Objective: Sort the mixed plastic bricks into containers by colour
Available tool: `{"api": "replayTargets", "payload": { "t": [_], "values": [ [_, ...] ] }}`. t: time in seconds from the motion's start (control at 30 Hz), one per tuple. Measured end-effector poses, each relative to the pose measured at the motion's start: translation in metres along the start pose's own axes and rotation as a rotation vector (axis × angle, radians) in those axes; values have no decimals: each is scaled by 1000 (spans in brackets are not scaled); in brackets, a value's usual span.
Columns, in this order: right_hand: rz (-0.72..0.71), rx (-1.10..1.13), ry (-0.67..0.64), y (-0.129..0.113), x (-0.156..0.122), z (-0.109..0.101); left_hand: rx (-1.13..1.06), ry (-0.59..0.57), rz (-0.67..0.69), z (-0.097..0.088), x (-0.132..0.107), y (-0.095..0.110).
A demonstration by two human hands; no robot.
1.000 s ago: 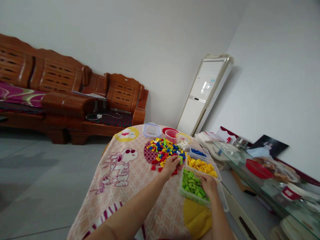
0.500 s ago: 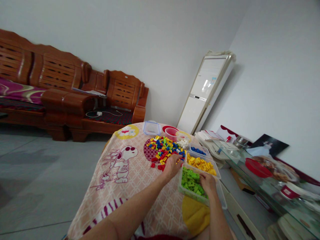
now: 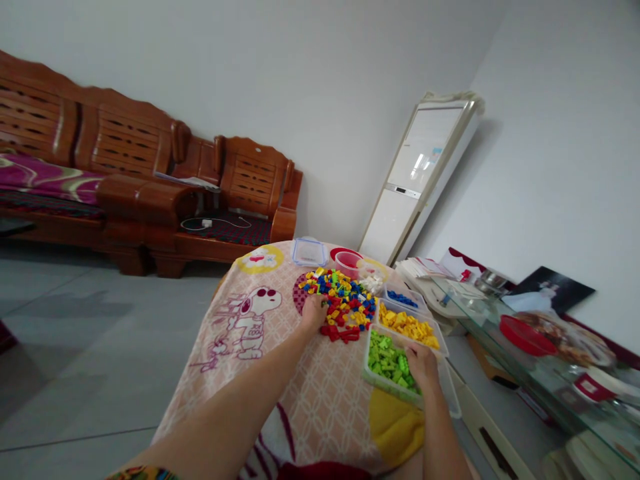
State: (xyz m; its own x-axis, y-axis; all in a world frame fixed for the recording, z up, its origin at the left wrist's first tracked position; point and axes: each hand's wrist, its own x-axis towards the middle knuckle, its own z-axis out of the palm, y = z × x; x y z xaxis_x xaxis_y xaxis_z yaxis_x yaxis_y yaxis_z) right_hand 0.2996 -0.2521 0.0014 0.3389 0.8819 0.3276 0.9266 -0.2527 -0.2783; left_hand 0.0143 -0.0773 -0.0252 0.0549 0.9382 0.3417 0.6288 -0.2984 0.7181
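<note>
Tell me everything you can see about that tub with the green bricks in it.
The tub is a clear plastic rectangular box, lid off, holding loose lime-green bricks. It sits flat on the patterned cloth beside another tub of yellow bricks. The right hand rests over its right end.

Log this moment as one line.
left hand: at edge of mixed brick pile | right hand: on green brick box | grip: unclear, both hands
</note>
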Motion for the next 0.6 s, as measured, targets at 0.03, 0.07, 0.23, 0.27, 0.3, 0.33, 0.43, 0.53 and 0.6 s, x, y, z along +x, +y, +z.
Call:
{"api": "replayTargets", "payload": {
  "t": [0.03, 0.07, 0.23, 0.27, 0.3, 0.33, 0.43, 0.53, 0.6],
  "values": [
    [-1, 0, -2, 0, 0, 0, 5, -1, 6, 0, -1, 1],
    [2, 0, -4, 1, 0, 0, 8, -3, 14, -1, -1, 1],
    [25, 3, 4, 1, -1, 0, 9, -14, 59, -4, -5, 4],
    [29, 4, 5, 0, -1, 0, 7, -7, 71, -4, -6, 4],
    [31, 6, 4, 0, -1, -1, 5, 1, 82, -5, -6, 4],
    [31, 8, 2, 0, -1, -2, 3, 9, 93, -5, -7, 4],
    [25, 14, 1, -1, -1, -3, -7, 24, 118, -7, -7, 4],
    [23, 18, 6, -2, -1, -3, -17, 38, 136, -7, -8, 4],
    [22, 23, 5, -3, -1, -2, -29, 54, 145, -7, -9, 4]
  ]
}}
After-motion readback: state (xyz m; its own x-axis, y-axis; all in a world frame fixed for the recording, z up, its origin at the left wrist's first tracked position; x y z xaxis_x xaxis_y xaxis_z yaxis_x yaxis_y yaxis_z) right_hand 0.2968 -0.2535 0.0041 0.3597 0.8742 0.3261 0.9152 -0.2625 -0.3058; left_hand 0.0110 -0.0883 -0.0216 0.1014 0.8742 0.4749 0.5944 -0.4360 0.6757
